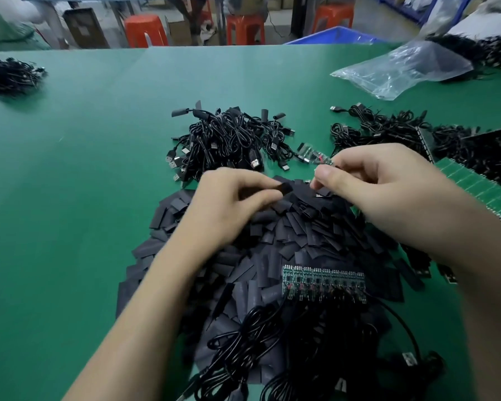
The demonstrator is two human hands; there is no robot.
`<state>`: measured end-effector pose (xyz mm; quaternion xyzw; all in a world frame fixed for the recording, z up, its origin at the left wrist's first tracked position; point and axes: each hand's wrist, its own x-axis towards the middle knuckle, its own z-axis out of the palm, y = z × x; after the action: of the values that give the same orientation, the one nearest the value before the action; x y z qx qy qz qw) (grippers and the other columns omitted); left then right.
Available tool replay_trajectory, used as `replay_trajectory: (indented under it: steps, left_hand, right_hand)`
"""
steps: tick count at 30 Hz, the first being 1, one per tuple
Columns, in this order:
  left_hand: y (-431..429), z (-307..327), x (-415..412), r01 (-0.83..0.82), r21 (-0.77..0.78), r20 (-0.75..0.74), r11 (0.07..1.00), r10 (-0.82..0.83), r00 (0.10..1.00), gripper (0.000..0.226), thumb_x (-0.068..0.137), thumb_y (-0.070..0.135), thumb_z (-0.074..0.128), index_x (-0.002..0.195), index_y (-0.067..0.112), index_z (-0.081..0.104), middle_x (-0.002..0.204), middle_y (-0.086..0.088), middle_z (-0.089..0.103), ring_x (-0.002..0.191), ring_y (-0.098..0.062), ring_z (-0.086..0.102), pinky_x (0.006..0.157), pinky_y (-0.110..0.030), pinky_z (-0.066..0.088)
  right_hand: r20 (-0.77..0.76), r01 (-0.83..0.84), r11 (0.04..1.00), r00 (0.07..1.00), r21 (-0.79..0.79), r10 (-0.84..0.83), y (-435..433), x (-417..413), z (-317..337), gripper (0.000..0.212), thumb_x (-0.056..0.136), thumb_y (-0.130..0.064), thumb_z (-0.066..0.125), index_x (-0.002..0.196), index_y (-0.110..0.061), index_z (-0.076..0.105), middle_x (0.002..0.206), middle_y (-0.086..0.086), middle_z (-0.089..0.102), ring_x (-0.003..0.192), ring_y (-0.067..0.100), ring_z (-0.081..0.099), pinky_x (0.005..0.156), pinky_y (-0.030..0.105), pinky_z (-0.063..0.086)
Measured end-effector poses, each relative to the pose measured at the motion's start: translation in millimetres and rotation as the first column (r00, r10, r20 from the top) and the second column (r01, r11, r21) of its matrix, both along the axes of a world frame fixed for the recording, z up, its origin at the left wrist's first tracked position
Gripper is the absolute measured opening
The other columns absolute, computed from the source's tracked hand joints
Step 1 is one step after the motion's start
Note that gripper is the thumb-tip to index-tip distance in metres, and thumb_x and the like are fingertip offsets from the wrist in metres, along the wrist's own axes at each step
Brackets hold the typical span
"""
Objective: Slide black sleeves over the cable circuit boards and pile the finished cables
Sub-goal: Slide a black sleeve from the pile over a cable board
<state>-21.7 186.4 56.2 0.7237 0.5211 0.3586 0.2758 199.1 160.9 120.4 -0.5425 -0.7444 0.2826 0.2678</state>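
My left hand pinches a flat black sleeve between thumb and fingers, just above a big heap of loose black sleeves. My right hand pinches a small circuit board whose end sticks out to the left of its fingertips. The sleeve and the board are a short gap apart. A pile of finished black cables with USB plugs lies beyond my hands. A strip of joined circuit boards with cables attached rests on the sleeve heap near me.
More cables lie at the right, beside green board panels. A clear plastic bag sits at the back right, another dark cable pile at the far left. Orange stools stand beyond the green table.
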Motion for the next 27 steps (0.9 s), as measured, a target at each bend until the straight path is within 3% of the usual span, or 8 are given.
replay_trajectory:
  steps: [3,8,10,13,15,21,25,27]
  left_hand:
    - [-9,27,-11,0.24,-0.134,0.339,0.961,-0.183,0.923,0.015,0.088,0.014,0.077,0.102,0.019,0.081,0.078,0.003,0.078,0.065,-0.006,0.068,0.068,-0.018,0.055]
    - [-23,47,-6,0.245,-0.126,0.383,0.961,-0.181,0.906,0.018,0.077,0.018,0.077,0.095,0.019,0.079,0.074,0.002,0.076,0.06,-0.01,0.069,0.064,-0.02,0.056]
    - [-27,49,-2,0.171,-0.057,0.301,0.984,-0.146,0.942,0.022,0.075,0.026,0.08,0.097,0.024,0.079,0.073,0.004,0.074,0.061,-0.008,0.068,0.064,-0.024,0.057]
    - [-29,52,0,0.075,0.241,-0.018,0.968,-0.073,0.997,0.027,0.074,0.04,0.088,0.099,0.035,0.079,0.078,0.011,0.074,0.071,-0.006,0.07,0.07,-0.028,0.058]
    - [-31,54,0,0.083,0.359,-0.137,0.93,-0.035,0.99,0.026,0.079,0.039,0.086,0.102,0.028,0.081,0.083,0.013,0.074,0.075,-0.004,0.07,0.071,-0.028,0.058]
    - [-32,60,-6,0.013,0.359,-0.09,0.933,0.02,0.996,0.022,0.082,0.026,0.085,0.103,0.021,0.082,0.091,0.013,0.075,0.078,0.001,0.067,0.073,-0.007,0.048]
    - [-31,63,-11,0.019,0.379,-0.104,0.925,0.022,0.994,0.02,0.083,0.029,0.083,0.102,0.022,0.081,0.094,0.015,0.075,0.08,0.008,0.065,0.076,-0.007,0.048]
    - [-31,63,-11,0.027,0.382,-0.108,0.924,0.016,0.994,0.019,0.084,0.03,0.082,0.101,0.023,0.081,0.093,0.014,0.075,0.08,0.004,0.067,0.075,-0.009,0.049]
  right_hand:
    - [-0.076,-0.004,1.0,0.997,-0.02,0.003,0,-1,-2,0.042,0.087,-0.056,0.061,0.085,-0.014,0.068,0.061,0.0,0.043,0.057,0.013,0.038,0.06,0.034,0.033]
    - [-0.239,-0.101,0.993,0.968,-0.062,0.084,-4,-10,-4,0.022,0.092,-0.037,0.069,0.082,-0.017,0.069,0.057,-0.008,0.04,0.054,0.009,0.033,0.056,0.029,0.029]
    - [-0.275,-0.094,0.993,0.959,-0.072,0.071,-3,-12,-6,0.021,0.094,-0.032,0.069,0.08,-0.017,0.067,0.057,-0.007,0.039,0.053,0.008,0.032,0.055,0.027,0.028]
    - [-0.311,-0.073,0.994,0.95,-0.084,0.044,-1,-13,-8,0.028,0.093,-0.036,0.07,0.082,-0.011,0.066,0.061,0.0,0.041,0.055,0.013,0.034,0.057,0.03,0.028]
    - [-0.327,-0.075,0.993,0.944,-0.089,0.042,-1,-15,-9,0.034,0.088,-0.044,0.065,0.085,-0.009,0.065,0.061,0.001,0.041,0.054,0.013,0.034,0.056,0.03,0.029]
    - [-0.338,-0.037,0.993,0.941,-0.114,-0.003,0,-3,-2,0.048,0.098,-0.059,0.034,0.09,-0.02,0.062,0.058,-0.01,0.04,0.052,0.009,0.036,0.058,0.033,0.034]
    - [-0.197,-0.121,0.99,0.975,-0.074,0.104,-3,5,4,0.046,0.097,-0.057,0.039,0.084,-0.018,0.059,0.059,-0.001,0.035,0.05,0.011,0.033,0.05,0.028,0.033]
    - [-0.142,-0.179,0.982,0.975,-0.066,0.169,-6,4,8,0.045,0.097,-0.055,0.042,0.078,-0.018,0.06,0.054,-0.003,0.034,0.047,0.007,0.033,0.047,0.017,0.031]
